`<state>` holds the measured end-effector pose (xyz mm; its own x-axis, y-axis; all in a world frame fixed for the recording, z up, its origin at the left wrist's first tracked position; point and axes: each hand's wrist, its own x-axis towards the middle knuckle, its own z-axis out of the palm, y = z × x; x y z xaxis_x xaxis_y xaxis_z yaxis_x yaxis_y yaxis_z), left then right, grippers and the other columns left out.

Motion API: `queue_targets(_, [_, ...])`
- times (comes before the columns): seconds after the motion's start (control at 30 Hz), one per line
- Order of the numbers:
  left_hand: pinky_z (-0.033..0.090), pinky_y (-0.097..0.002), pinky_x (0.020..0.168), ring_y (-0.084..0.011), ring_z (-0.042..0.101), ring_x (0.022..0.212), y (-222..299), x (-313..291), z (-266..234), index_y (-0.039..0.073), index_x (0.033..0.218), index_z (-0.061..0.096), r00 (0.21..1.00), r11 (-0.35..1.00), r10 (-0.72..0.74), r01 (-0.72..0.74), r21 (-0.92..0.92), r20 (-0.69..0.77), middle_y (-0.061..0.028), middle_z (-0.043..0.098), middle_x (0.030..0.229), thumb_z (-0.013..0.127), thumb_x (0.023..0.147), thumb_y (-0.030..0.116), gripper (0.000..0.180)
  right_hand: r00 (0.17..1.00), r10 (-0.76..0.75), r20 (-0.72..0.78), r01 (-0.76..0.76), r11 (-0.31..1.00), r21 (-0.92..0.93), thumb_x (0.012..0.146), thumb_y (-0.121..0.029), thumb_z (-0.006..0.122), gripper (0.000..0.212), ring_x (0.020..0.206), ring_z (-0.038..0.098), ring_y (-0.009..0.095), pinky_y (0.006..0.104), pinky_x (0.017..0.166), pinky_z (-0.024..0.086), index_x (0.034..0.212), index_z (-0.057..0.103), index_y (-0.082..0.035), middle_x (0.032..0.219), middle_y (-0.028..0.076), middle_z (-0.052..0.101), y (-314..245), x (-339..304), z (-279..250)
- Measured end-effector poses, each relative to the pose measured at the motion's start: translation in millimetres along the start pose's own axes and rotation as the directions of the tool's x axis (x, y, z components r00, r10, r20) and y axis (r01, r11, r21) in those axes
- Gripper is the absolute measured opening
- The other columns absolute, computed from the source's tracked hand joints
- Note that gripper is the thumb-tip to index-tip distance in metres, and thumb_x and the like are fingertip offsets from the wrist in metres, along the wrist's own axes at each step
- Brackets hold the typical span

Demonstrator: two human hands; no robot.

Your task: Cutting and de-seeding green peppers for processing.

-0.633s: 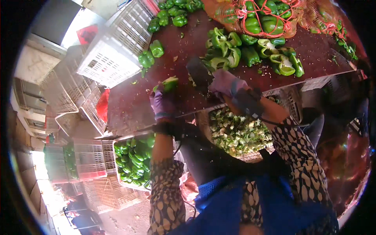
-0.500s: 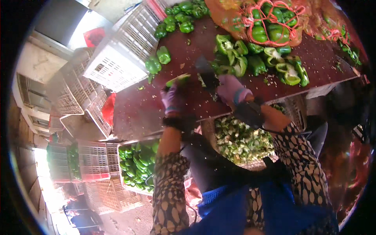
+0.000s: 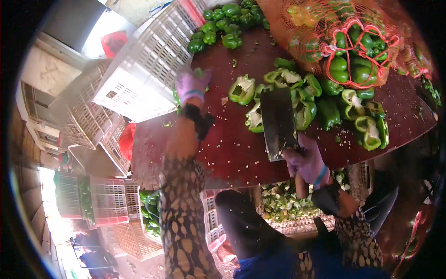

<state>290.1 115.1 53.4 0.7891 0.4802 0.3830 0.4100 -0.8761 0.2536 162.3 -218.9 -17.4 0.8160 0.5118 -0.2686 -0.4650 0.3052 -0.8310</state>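
My right hand (image 3: 309,162), in a purple glove, grips a cleaver (image 3: 278,118) near the table's front edge. Its wide dark blade points away, over the table and beside cut green bell peppers (image 3: 304,111). My left hand (image 3: 192,86), also purple-gloved, reaches forward next to the white crate. It is at a green bell pepper (image 3: 199,72), mostly covered by the hand; the fingers are smeared by motion. Another bit of green pepper (image 3: 176,97) shows beside that hand. A cut pepper half (image 3: 242,89) lies between the two hands, pale inside facing up.
A white plastic crate (image 3: 134,88) leans at the table's left. Whole peppers (image 3: 223,23) pile up at the back; an orange net bag (image 3: 355,60) of peppers sits back right. Below the dark red table (image 3: 223,162) are a crate of trimmings (image 3: 288,200) and one of green peppers (image 3: 149,211).
My left hand has moved forward and left to the peppers by the white crate. The cleaver, in my right hand, has come back toward me. A pepper half now lies on the table.
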Motion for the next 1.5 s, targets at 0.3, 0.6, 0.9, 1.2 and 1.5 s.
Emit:
queue_targets(0.3, [0.046,-0.0404,0.099,-0.0301,0.055,0.119,0,70,37,0.011,0.132,0.051,0.856,0.895,-0.294,0.089,0.438,0.426,-0.0143,0.057,0.130,0.077,0.070,0.047,0.076,0.997,0.076,0.015,-0.077,0.997,0.029,0.087,0.004,0.054,0.029,0.057,0.050,0.009,0.0237,0.047,0.039,0.111,0.051,-0.012,0.077,0.002,0.055,2,1,-3])
queue_targets(0.6, [0.050,-0.0392,0.086,-0.0312,0.063,0.098,-33,-68,-16,0.012,0.114,0.057,0.975,0.940,0.085,-0.011,-0.341,0.203,-0.0118,0.063,0.113,0.080,0.060,0.020,0.059,0.997,-0.044,0.056,0.043,0.999,0.019,0.088,-0.002,0.059,0.032,0.051,0.048,0.010,0.0258,0.044,0.040,0.116,0.043,-0.008,0.074,0.004,0.054,20,9,-13])
queue_targets(0.9, [0.052,-0.0385,0.082,-0.0325,0.062,0.096,-12,-234,-61,0.012,0.110,0.056,0.930,0.816,0.274,-0.360,-0.453,-0.246,-0.0129,0.062,0.106,0.076,0.064,0.007,0.051,0.859,-0.425,0.287,0.509,0.635,-0.581,0.080,-0.005,0.062,0.025,0.060,0.058,0.025,0.0380,0.057,0.047,0.105,0.057,-0.003,0.078,0.014,0.062,-20,-21,18])
queue_targets(1.2, [0.051,-0.0383,0.078,-0.0319,0.060,0.092,-14,-251,-60,0.003,0.110,0.051,0.920,0.759,0.251,-0.380,-0.529,-0.302,-0.0153,0.057,0.105,0.080,0.064,0.013,0.055,0.745,-0.399,0.535,0.599,0.047,-0.800,0.079,-0.006,0.060,0.019,0.078,0.056,0.042,0.0497,0.065,0.045,0.088,0.044,-0.002,0.079,0.020,0.054,-20,-50,68])
queue_targets(1.5, [0.049,-0.0363,0.082,-0.0285,0.059,0.095,-19,-252,-61,0.006,0.109,0.054,0.903,0.751,0.285,-0.419,-0.510,-0.322,-0.0121,0.058,0.105,0.079,0.061,0.010,0.054,0.876,-0.148,0.460,0.469,0.029,-0.883,0.076,-0.008,0.059,0.022,0.081,0.059,0.043,0.0488,0.071,0.048,0.090,0.046,0.001,0.083,0.022,0.059,-35,-51,95])
